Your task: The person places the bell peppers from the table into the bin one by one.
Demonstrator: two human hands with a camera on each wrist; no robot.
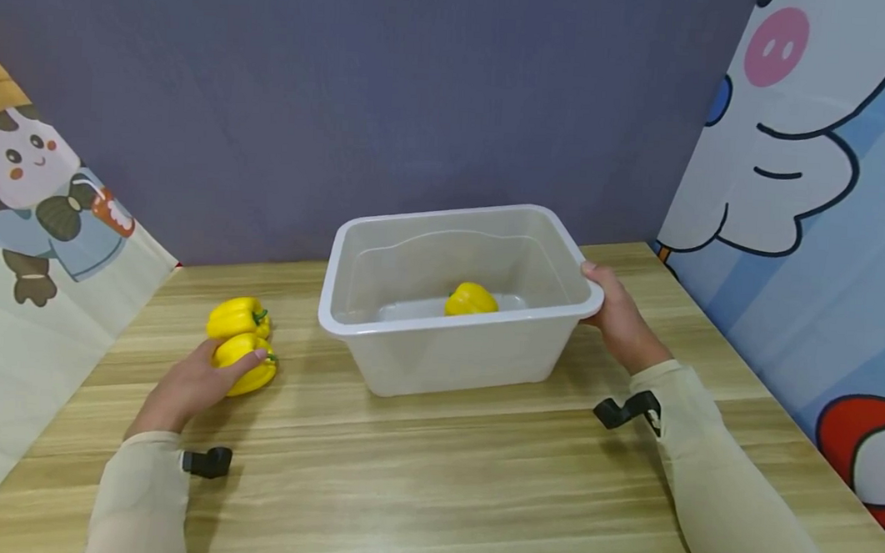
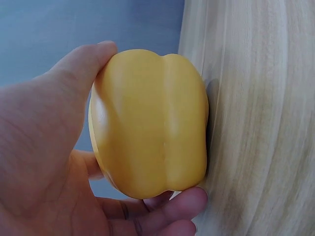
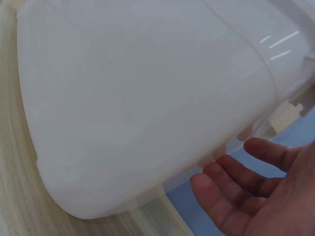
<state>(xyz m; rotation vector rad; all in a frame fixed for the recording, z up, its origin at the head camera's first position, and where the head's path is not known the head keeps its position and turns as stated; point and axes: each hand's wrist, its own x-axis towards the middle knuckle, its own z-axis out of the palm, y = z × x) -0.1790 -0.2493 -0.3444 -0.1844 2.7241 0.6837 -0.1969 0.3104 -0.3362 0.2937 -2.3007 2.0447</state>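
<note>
In the head view, the left hand (image 1: 192,384) is lying on the wooden table (image 1: 432,476) and its fingers are curling around the nearer yellow bell pepper (image 1: 246,364), with the thumb resting on top of it. A second yellow bell pepper (image 1: 238,317) is lying just behind the first one and is touching it, with its green stem pointing to the right. In the middle of the table a translucent white plastic tub (image 1: 438,368) is standing upright, and a third yellow bell pepper (image 1: 471,300) is lying inside it on the bottom, near the back wall. The right hand (image 1: 620,319) is holding the right rim of the tub, with the thumb on top of the edge and the fingers going under the rim. Both arms are wearing light sleeves, and a small black camera mount is sitting on each wrist. Cartoon panels are standing at the left and right sides, and a plain grey-purple wall is behind the table. In the left wrist view, the left hand (image 2: 44,162) is gripping the yellow pepper (image 2: 150,123) between the thumb above and the fingers (image 2: 172,206) below, and the pepper is resting against the table (image 2: 266,118). In the right wrist view, the tub's side wall (image 3: 147,98) is filling most of the picture, and the right hand's (image 3: 266,196) fingers (image 3: 231,172) are lying loosely bent just under the rim, beside the wall; from here I cannot tell if they are touching it.
</note>
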